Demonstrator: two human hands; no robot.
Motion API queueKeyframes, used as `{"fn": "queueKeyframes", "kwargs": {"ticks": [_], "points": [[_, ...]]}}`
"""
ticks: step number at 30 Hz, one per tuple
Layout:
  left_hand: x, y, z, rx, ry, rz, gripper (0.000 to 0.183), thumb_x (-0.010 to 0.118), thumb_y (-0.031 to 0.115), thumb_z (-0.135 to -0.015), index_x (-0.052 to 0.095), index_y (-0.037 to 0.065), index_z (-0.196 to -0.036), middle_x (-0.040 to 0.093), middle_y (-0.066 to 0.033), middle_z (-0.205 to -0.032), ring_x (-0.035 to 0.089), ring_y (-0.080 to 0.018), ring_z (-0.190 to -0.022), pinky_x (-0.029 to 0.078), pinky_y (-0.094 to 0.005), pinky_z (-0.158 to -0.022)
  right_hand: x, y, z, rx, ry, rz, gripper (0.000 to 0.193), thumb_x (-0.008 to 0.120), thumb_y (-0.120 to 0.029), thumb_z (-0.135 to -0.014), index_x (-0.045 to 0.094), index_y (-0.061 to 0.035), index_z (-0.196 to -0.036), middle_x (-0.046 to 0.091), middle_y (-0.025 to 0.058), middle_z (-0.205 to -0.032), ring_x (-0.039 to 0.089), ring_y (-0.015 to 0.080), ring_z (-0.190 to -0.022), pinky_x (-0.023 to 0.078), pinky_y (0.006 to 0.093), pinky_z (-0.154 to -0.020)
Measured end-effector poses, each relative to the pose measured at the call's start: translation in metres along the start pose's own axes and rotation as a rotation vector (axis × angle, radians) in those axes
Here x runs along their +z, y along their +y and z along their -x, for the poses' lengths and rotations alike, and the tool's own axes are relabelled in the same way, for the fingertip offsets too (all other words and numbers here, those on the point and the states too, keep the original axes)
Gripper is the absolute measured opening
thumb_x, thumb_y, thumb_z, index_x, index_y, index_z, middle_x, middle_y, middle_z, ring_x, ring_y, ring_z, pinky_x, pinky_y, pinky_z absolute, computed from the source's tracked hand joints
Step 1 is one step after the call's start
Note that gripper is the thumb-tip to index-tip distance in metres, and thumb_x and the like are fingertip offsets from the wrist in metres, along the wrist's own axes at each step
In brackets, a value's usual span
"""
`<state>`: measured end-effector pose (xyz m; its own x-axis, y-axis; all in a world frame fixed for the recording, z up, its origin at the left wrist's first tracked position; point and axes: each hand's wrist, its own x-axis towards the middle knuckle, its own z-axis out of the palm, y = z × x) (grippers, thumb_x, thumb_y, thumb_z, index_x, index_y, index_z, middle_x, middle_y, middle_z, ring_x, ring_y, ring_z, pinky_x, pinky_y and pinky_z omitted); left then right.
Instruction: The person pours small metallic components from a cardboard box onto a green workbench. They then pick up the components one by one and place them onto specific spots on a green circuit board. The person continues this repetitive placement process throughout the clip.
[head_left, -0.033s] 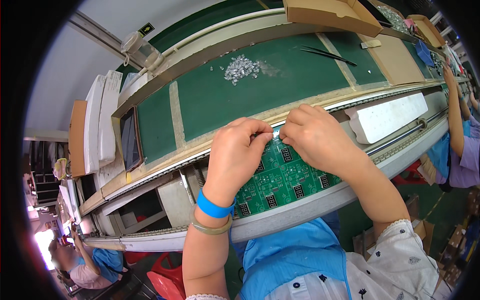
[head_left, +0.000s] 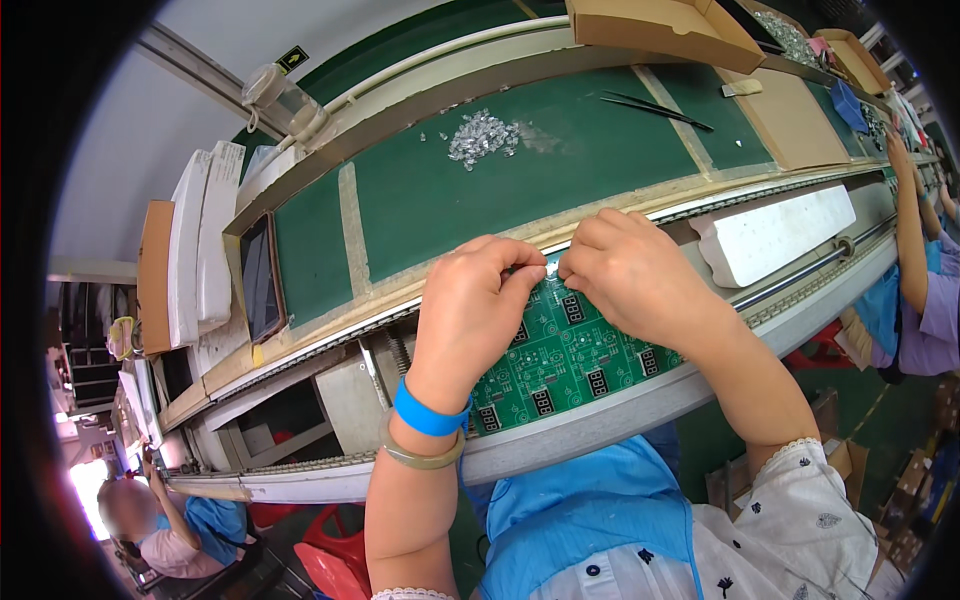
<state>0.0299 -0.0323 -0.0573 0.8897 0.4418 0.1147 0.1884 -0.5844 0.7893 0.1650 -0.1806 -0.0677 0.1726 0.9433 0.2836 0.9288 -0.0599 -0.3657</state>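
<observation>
A small dark sign (head_left: 292, 59) on the pale grey surface beyond the clear container (head_left: 272, 88) bears a bright yellowish-green mark, roughly arrow-shaped. On the green circuit board (head_left: 555, 372), several black displays (head_left: 597, 382) show white digit shapes made of separate bars — several to each display. Fine white print runs across the board between them, too small to make out. The narrow white box (head_left: 214, 245) at the left has faint dark print near its top end — likewise unreadable.

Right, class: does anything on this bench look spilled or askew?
A pale smudge stands out against the green mat, right of the heap of clear parts; stray pieces lie apart on its left.
</observation>
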Motion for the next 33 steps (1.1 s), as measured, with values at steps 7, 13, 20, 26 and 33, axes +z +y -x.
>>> {"fn": "queueKeyframes", "kwargs": {"ticks": [7,13,20,26,33], "points": [[0.006,0.0,0.002,0.049,-0.031,-0.054,0.011,0.07,0.005,-0.083,0.073,0.0,-0.092,0.068,-0.0129,-0.083,0.064,-0.0221,-0.07,0.049,-0.0326,-0.064,-0.007,0.016,-0.003,0.247,0.048,-0.262,0.016,0.07,-0.019,-0.084,0.068,-0.0057,-0.092,0.065,0.0102,-0.089,0.063,0.0296,-0.088,0.051,0.0404,-0.076],[0.012,0.0,0.002,0.143,-0.015,-0.178,0.01,0.07,0.006,-0.082,0.073,0.001,-0.089,0.066,-0.0146,-0.082,0.064,-0.0294,-0.074,0.049,-0.0372,-0.068,-0.009,0.024,-0.003,0.278,0.146,-0.329,0.019,0.068,-0.019,-0.086,0.067,-0.0024,-0.095,0.066,0.0127,-0.088,0.065,0.0304,-0.083,0.051,0.0403,-0.073],[0.018,0.0,0.003,0.12,-0.029,-0.233,0.009,0.069,0.007,-0.083,0.072,0.002,-0.089,0.065,-0.0137,-0.083,0.063,-0.03,-0.075,0.049,-0.0381,-0.069,-0.008,0.027,-0.001,0.281,0.145,-0.329,0.022,0.069,-0.019,-0.088,0.068,-0.0001,-0.099,0.065,0.0114,-0.089,0.063,0.0227,-0.079,0.051,0.0329,-0.072],[0.019,0.0,0.003,0.119,-0.019,-0.247,0.008,0.07,0.006,-0.082,0.072,0.002,-0.088,0.065,-0.0135,-0.083,0.063,-0.0297,-0.074,0.049,-0.0382,-0.068,-0.007,0.027,-0.002,0.288,0.156,-0.336,0.021,0.067,-0.021,-0.088,0.067,-0.0014,-0.096,0.066,0.0124,-0.089,0.064,0.0283,-0.083,0.05,0.0385,-0.074],[0.019,0.001,0.002,0.153,-0.031,-0.267,0.008,0.071,0.006,-0.081,0.072,0.002,-0.088,0.065,-0.0139,-0.083,0.063,-0.0296,-0.073,0.049,-0.0379,-0.067,-0.008,0.028,-0.002,0.285,0.169,-0.352,0.02,0.066,-0.022,-0.088,0.068,-0.0025,-0.094,0.066,0.0129,-0.088,0.064,0.031,-0.086,0.05,0.041,-0.075]]}}
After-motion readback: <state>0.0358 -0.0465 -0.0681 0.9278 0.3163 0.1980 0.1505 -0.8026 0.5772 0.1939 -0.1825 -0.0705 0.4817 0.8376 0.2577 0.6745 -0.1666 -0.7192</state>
